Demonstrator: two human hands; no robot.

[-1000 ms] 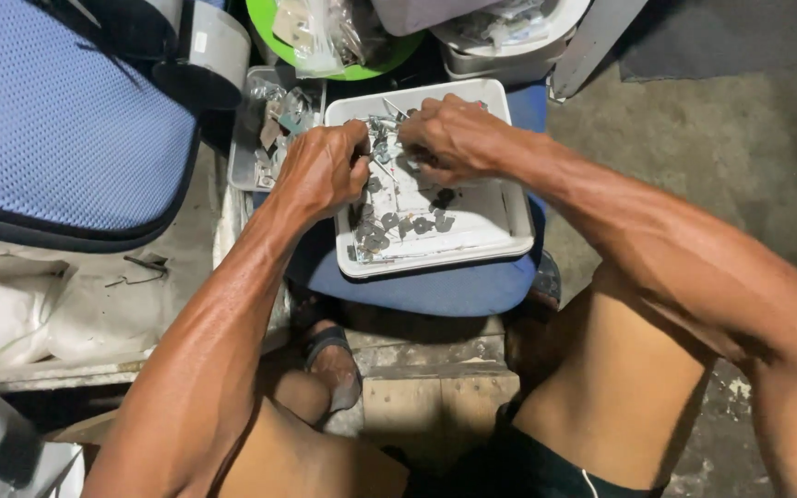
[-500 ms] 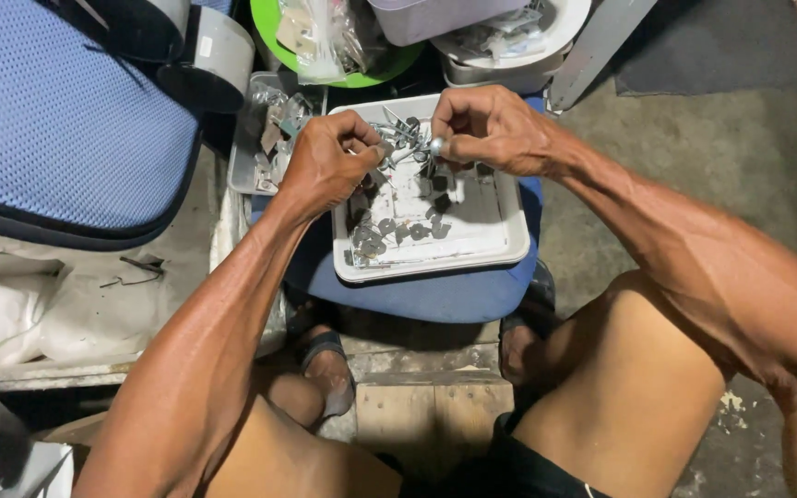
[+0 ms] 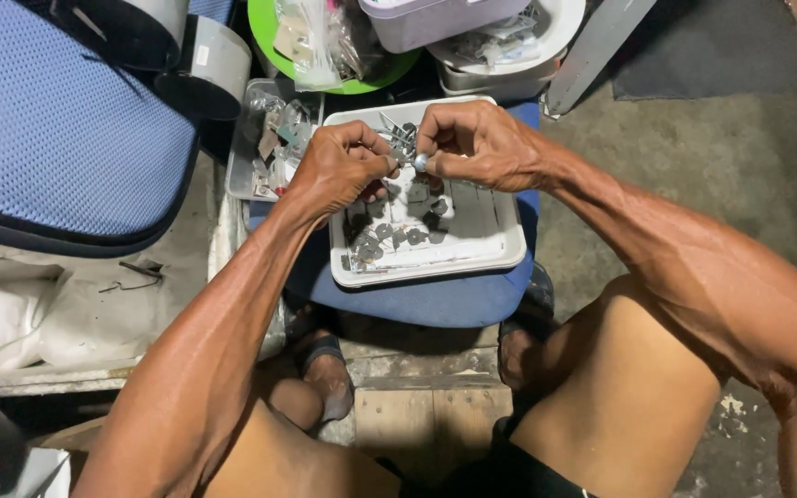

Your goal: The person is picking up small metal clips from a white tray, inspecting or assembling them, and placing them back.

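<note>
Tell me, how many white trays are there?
2. One white tray sits on the blue stool under both hands, holding small metal parts. Another white tray sits at the top, partly hidden; more may be covered.

I note a white tray (image 3: 500,242) holding grey metal parts (image 3: 389,235), set on a plain blue stool (image 3: 435,300). The small piece (image 3: 422,163) pinched between my hands reads silver-grey. To my left lies a blue cushion (image 3: 57,120) with a fine dotted mesh pattern and dark edging. Above sits a bright green bowl (image 3: 265,28). The floor (image 3: 721,166) is dull grey-brown, mottled.
</note>
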